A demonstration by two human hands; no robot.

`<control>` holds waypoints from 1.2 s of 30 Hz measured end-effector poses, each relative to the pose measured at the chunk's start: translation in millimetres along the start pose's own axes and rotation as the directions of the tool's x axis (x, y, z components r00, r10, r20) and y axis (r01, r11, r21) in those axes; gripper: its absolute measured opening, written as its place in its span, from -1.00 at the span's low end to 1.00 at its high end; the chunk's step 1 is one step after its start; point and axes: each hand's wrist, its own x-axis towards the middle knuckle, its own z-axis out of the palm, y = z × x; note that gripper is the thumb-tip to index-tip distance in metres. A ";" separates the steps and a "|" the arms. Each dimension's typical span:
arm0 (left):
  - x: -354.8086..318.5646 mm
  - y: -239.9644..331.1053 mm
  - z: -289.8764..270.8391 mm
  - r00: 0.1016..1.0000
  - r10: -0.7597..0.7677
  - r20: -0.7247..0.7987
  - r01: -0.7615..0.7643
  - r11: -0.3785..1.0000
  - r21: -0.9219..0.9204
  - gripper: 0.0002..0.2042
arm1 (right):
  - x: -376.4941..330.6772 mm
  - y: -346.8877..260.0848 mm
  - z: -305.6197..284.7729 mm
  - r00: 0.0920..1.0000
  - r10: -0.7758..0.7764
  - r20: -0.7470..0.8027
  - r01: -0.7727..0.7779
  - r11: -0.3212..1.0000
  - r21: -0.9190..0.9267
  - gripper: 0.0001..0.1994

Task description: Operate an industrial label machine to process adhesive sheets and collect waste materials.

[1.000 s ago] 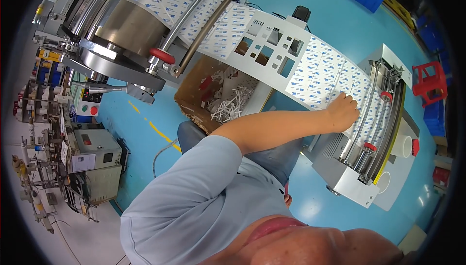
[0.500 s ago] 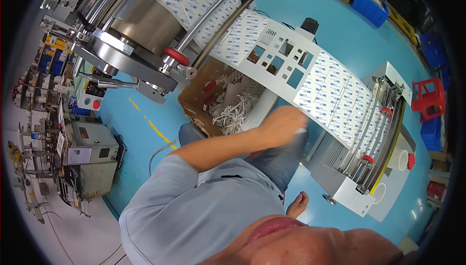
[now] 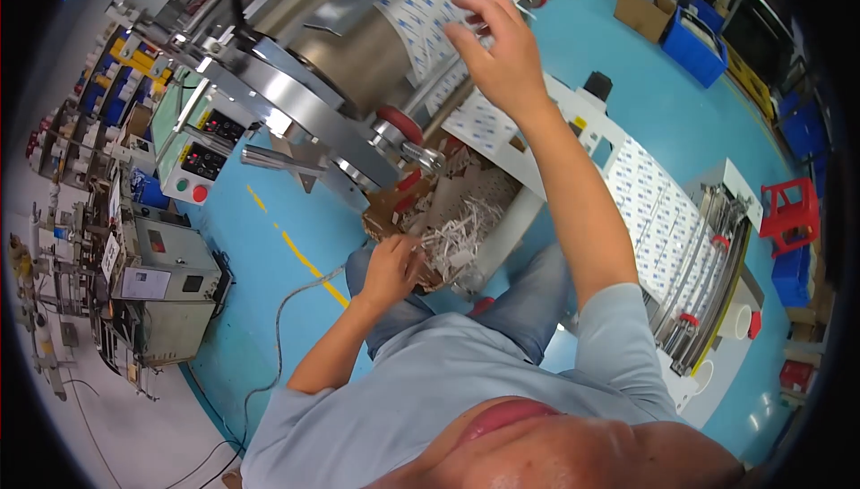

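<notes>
My right hand (image 3: 509, 64) is raised at the machine's rollers, beside the printed white-and-blue web (image 3: 430, 10). Its thumb and index finger are apart and curved, and I see nothing held between them. Low at my left, my left hand (image 3: 391, 271) hangs loosely with its fingers apart, beside a cardboard box (image 3: 381, 220) of shredded white strips (image 3: 466, 234). Near the right hand lie a big metal roller (image 3: 349, 59) and a red collar (image 3: 400, 122) on a shaft. The web runs on over a white plate (image 3: 560, 99) with cut-out windows.
On the right the web reaches a second roller unit (image 3: 699, 283) with red collars. A red stool (image 3: 788, 211) and blue bins (image 3: 694, 50) stand beyond. To the left are a control box with buttons (image 3: 202, 162), a grey machine (image 3: 166, 265) and a cable (image 3: 279, 337) on the floor.
My right hand has risen to the rollers at the upper middle. My left arm, which reached across my body, has drawn back left to the box. The view has shifted slightly.
</notes>
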 end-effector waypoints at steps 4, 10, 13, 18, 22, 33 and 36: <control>-13.0 -11.8 -28.8 0.992 -0.051 -0.117 0.055 0.998 0.026 -0.82 | 42.9 4.4 48.2 0.989 -0.117 -0.087 0.099 0.977 -0.189 -0.74; -19.6 -28.7 -60.5 0.972 -0.147 -0.184 0.167 0.980 0.104 -0.84 | 44.7 5.5 54.5 0.985 -0.156 -0.072 0.149 0.984 -0.096 -0.90; -18.0 -29.6 -67.1 0.969 -0.137 -0.204 0.164 0.979 0.119 -0.84 | 43.3 2.4 47.0 0.978 -0.206 -0.001 0.206 0.975 -0.079 -0.90; -14.0 -24.4 -68.2 0.963 -0.168 -0.209 0.194 0.975 0.108 -0.84 | 41.8 2.0 41.9 0.948 -0.318 0.028 0.319 0.944 -0.085 -0.97; -15.3 -21.5 -67.2 0.965 -0.148 -0.217 0.175 0.979 0.109 -0.85 | 34.9 9.2 45.4 0.949 -0.309 0.056 0.313 0.945 -0.091 -0.95; -14.7 -14.7 -63.6 0.975 -0.128 -0.184 0.142 0.988 0.067 -0.86 | 0.0 35.7 23.2 0.981 0.035 -0.189 -0.034 0.999 0.010 -0.89; -13.1 -8.8 -66.4 0.980 -0.120 -0.160 0.127 0.991 0.032 -0.87 | -5.4 49.5 8.0 0.927 0.222 -0.302 -0.217 0.975 0.050 -0.84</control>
